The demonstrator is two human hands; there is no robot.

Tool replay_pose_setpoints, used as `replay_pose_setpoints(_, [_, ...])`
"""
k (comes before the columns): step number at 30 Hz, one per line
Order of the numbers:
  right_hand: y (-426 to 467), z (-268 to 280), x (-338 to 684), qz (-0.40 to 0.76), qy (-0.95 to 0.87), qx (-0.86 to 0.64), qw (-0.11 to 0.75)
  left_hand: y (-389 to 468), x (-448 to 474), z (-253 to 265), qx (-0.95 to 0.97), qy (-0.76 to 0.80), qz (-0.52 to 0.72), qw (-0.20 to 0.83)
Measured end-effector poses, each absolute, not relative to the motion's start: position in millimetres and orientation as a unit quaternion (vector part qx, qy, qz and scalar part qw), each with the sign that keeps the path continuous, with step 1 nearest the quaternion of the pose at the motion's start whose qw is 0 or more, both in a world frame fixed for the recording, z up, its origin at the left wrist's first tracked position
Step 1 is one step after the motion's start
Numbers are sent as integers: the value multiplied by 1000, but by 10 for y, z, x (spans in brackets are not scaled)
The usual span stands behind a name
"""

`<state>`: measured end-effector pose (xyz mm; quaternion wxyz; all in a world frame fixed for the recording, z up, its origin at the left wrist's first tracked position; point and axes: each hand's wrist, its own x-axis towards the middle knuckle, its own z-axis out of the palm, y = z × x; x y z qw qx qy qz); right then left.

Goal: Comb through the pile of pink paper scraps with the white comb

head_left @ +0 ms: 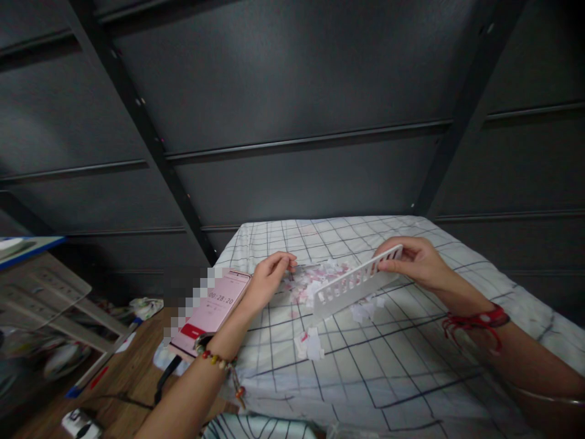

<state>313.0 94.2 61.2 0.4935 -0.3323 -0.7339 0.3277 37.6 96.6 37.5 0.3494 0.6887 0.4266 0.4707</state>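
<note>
My right hand (414, 262) grips the far right end of a white slotted plastic panel (356, 286), thumb on the near side. The panel stands on its long edge, tilted, among torn paper scraps (315, 283) in white and pink. Some scraps lie in front of it, with a small separate cluster of scraps (309, 343) nearer to me. At the left side of the pile is my left hand (274, 271), its fingers curled together; what they hold, if anything, is hidden. All of this rests on a white cloth with dark grid lines (365, 360).
Beside my left forearm lies a phone (219, 305) with a timer on its pink screen. Dark panels (292, 183) rise behind the cloth. On the left stand a blue-edged table (41, 250) and, on the wooden floor (132, 372), a white device (81, 424).
</note>
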Motion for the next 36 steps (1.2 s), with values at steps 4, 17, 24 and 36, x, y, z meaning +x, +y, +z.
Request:
replay_pose_setpoints(4, [957, 603, 3140, 305, -718, -352, 518, 967, 370, 373, 689, 426, 471, 348])
replay_pose_setpoints(17, [916, 586, 3069, 315, -731, -338, 503, 967, 379, 382, 691, 427, 470, 345])
replay_pose_setpoints(24, [896, 616, 3085, 333, -726, -317, 510, 967, 377, 383, 695, 426, 470, 337])
replay_pose_setpoints(36, [857, 600, 3012, 321, -728, -327, 510, 974, 381, 387, 693, 431, 469, 338])
